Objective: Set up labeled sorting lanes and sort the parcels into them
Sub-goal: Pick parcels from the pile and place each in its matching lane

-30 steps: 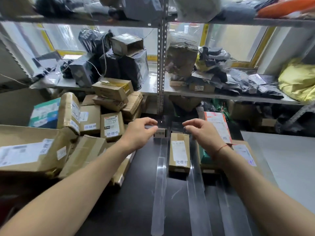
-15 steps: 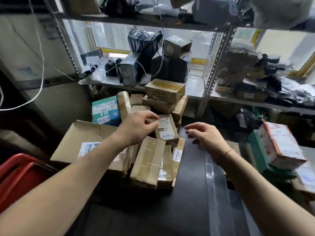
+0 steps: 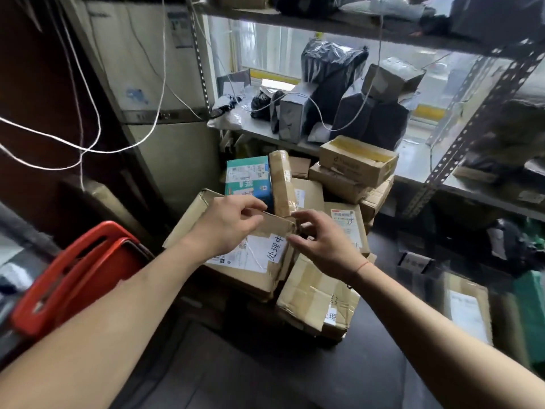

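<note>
A large cardboard box [image 3: 244, 270] with a white label and handwritten characters lies on top of the parcel pile at the table's left. My left hand [image 3: 227, 228] curls its fingers over the box's far edge. My right hand [image 3: 323, 243] pinches the box's far right corner between fingers and thumb. Around it are a teal box [image 3: 247, 181], a tall taped carton [image 3: 281, 184], a labeled carton [image 3: 349, 228] and a flat taped parcel [image 3: 315, 302]. A stack of brown cartons [image 3: 356, 163] stands behind.
A red plastic crate [image 3: 76, 276] sits at the left. White cords [image 3: 97, 149] hang across the left side. The metal shelf [image 3: 413, 172] behind holds black-bagged parcels [image 3: 333, 81]. At the right edge lie a labeled carton [image 3: 466, 308] and a green parcel [image 3: 530, 314] on the dark table [image 3: 265, 367].
The view has swung left from the taped lanes to the parcel pile. Both hands have moved from hovering above the table onto the large labeled box and taken hold of its far edge.
</note>
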A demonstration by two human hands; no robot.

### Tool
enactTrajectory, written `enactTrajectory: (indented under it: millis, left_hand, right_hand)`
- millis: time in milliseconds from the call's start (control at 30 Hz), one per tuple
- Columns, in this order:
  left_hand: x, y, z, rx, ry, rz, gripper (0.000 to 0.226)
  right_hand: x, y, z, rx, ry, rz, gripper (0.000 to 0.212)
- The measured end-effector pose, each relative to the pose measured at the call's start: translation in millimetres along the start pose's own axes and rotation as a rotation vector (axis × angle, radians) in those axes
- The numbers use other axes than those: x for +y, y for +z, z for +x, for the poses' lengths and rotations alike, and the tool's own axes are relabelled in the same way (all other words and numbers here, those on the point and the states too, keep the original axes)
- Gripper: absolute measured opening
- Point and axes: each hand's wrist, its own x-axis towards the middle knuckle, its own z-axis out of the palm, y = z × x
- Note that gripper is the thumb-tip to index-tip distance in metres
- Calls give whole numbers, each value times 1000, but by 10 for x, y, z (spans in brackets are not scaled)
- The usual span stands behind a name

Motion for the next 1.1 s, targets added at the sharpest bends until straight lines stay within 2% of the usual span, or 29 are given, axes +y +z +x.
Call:
enactTrajectory:
  millis: [100,233,333,533,667,900,1000,1100]
  left_hand:
    - [-145,-50,-108,75,-35,25,25]
    - [-372,-120,-269,218,-52,189,24]
    - [-592,-165,-397,287,-114,280,41]
    - [-771,-204,-649,167,-484,226,65]
    - [-845,-131,-747,138,-605,88,48]
    - [-781,-251,-685,320,-575,-28,41]
    - [-638,-389,-573,445,-504,-64,57]
    - [-404,-474,-471,536,-413,-180,77]
  right_hand:
    - [-71,120,173,-5,-54,-121,52]
    - [-185,206,388,-62,-68,-228,49]
    - [-194,270,516,-95,-16,-208,45]
    - [-126,344,620,-148,16,-190,19]
    - [-103,387,589,-132,19,-115,18]
    - [-232,290,426,-62,13,38,17]
    - [-264,219,357,10,4,141,15]
    - [-341,114,291,170,-22,230,15]
